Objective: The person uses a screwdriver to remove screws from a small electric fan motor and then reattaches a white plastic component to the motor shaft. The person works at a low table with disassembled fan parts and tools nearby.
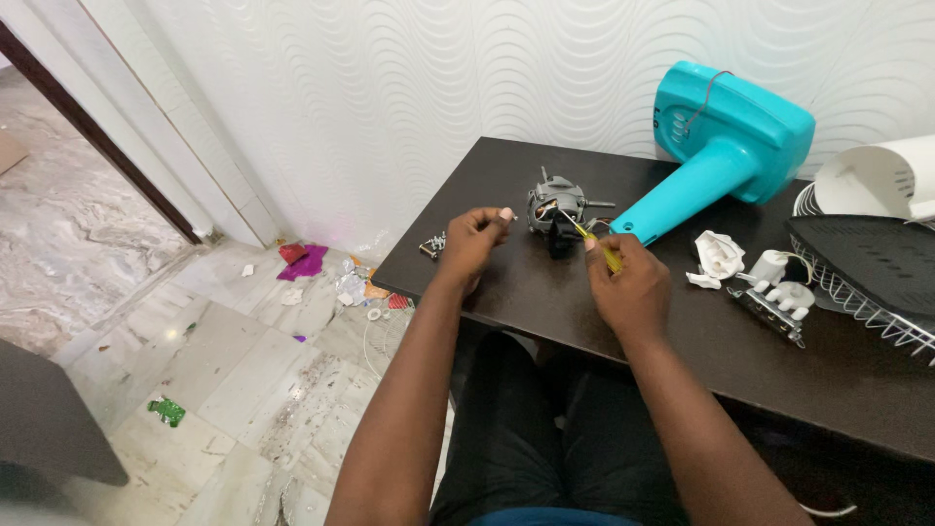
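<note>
Grille (857,292) and white cone (881,175) run off the right edge; small screws (433,244) by the bench (584,302) corner are hard to make out. Motor (555,209) sits mid-bench between the hands. Left hand (472,239), fingers curled together, hovers just left of it. Right hand (628,282) pinches a yellow screwdriver (596,244), tip at the motor.

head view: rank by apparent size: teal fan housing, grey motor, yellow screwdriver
1. teal fan housing, clearly largest.
2. grey motor.
3. yellow screwdriver, smallest as seen, though the right hand hides most of it, so that place is unsure.
</note>
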